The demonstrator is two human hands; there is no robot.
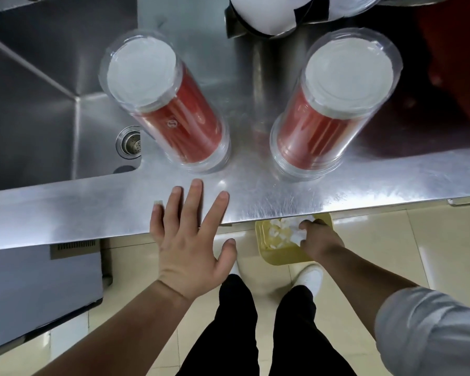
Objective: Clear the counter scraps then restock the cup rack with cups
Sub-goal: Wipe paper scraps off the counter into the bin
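Observation:
Two stacks of red cups stand upside down in clear plastic sleeves on the steel counter point(255, 194): the left stack point(166, 99) and the right stack point(334, 104). My left hand point(190, 240) lies open with spread fingers over the counter's front edge, just below the left stack. My right hand point(319, 237) is lowered under the counter edge into a yellow bin point(277, 253) on the floor, among white paper scraps point(280, 229). Its fingers touch a white scrap; whether they grip it is unclear. A cup holder with white cup bottoms point(266, 14) shows at the top.
A steel sink point(38, 104) with a drain point(129, 142) lies at the left. A dark red object point(456, 63) stands at the right. Below are a tiled floor, my legs and white shoes, and a grey cabinet point(38, 289) at the lower left.

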